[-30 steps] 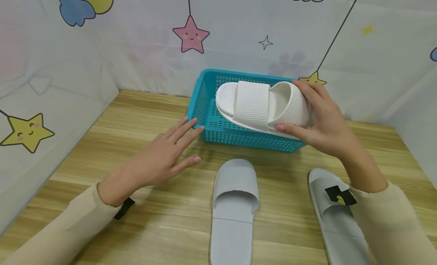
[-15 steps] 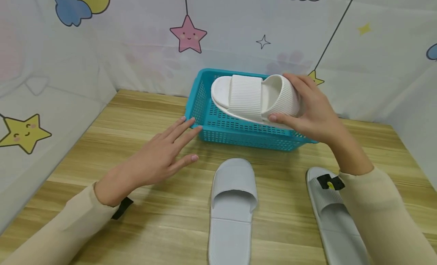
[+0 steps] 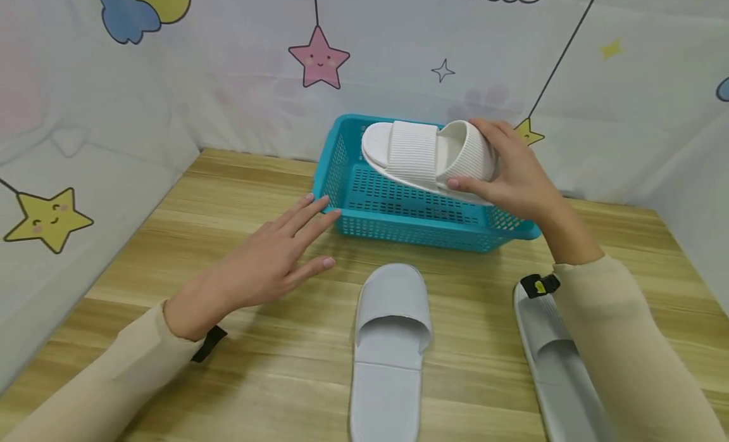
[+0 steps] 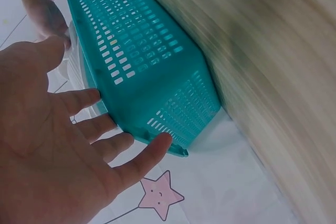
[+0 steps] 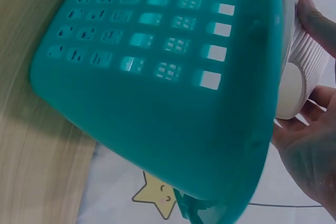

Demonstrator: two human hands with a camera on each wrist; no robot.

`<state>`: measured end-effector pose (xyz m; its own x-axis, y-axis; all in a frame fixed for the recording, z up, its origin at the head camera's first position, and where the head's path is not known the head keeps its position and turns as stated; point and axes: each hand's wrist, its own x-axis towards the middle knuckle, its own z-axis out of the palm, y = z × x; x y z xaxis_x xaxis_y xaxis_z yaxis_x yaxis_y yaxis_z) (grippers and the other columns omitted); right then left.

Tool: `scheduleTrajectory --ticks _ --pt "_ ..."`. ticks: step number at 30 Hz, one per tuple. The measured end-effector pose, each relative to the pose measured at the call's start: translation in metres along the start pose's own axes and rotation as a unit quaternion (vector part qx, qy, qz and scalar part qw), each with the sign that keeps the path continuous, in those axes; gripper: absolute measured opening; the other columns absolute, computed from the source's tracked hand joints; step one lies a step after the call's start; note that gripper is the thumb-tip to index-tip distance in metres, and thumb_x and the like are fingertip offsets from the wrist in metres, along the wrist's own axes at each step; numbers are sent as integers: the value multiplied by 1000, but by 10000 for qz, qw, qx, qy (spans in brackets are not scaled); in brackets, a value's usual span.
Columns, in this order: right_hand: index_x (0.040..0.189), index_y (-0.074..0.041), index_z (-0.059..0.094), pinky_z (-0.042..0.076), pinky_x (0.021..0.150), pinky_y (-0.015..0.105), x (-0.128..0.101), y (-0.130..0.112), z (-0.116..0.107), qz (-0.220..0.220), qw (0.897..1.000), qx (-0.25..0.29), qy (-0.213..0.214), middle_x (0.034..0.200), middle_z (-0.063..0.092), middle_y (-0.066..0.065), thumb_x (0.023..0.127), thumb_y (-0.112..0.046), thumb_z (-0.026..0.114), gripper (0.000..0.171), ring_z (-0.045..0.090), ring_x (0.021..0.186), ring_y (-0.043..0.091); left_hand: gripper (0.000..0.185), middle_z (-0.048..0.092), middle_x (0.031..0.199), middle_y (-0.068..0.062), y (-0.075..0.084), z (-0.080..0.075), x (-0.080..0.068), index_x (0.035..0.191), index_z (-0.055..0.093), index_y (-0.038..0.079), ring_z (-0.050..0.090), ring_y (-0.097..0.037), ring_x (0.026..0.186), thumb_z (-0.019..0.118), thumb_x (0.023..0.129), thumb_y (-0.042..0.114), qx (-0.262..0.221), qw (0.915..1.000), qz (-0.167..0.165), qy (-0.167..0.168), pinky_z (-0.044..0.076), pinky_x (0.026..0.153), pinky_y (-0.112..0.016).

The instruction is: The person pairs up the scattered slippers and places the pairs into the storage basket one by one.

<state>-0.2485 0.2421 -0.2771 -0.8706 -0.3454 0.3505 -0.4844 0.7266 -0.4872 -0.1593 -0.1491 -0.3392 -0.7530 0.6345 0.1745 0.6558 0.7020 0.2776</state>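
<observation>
My right hand (image 3: 512, 173) grips a pair of white slippers (image 3: 412, 152), which look fitted together with their ribbed straps side by side. The thumb lies on the near side and the fingers go round the right end. The slippers are over the teal basket (image 3: 410, 230), towards its back; its perforated floor shows below them. With fingers spread and straight, my left hand (image 3: 264, 258) is at the basket's near left corner, fingertips at the rim. The right wrist view has the basket wall (image 5: 157, 114) in front of part of the slippers (image 5: 310, 51).
A grey slipper (image 3: 393, 340) lies on the wooden table (image 3: 273, 378) in front of the basket. Another grey slipper (image 3: 552, 359) lies to the right, partly under my right sleeve. Behind the basket rises a white cloth wall (image 3: 387, 49) printed with stars.
My right hand and the white slippers have shifted back and slightly left over the basket, uncovering more of its floor and right end. My left hand has stayed at the corner.
</observation>
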Motion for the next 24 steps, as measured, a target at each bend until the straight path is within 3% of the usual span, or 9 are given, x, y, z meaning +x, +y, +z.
scheduleTrajectory --ticks 12,24 --pt "165 -13 38 51 101 64 17 7 9 239 9993 -159 -245 157 46 16 89 -39 87 94 48 132 36 73 21 176 -16 0 0 1 168 30 10 13 -41 163 60 109 41 -10 10000 26 32 28 124 -65" --pt "163 -11 38 50 100 63 32 12 20 369 9975 -194 -570 156 43 20 91 -37 86 90 48 129 40 74 20 176 -16 -2 2 0 168 29 10 13 -40 164 59 109 43 18 10000 41 29 29 123 -65"
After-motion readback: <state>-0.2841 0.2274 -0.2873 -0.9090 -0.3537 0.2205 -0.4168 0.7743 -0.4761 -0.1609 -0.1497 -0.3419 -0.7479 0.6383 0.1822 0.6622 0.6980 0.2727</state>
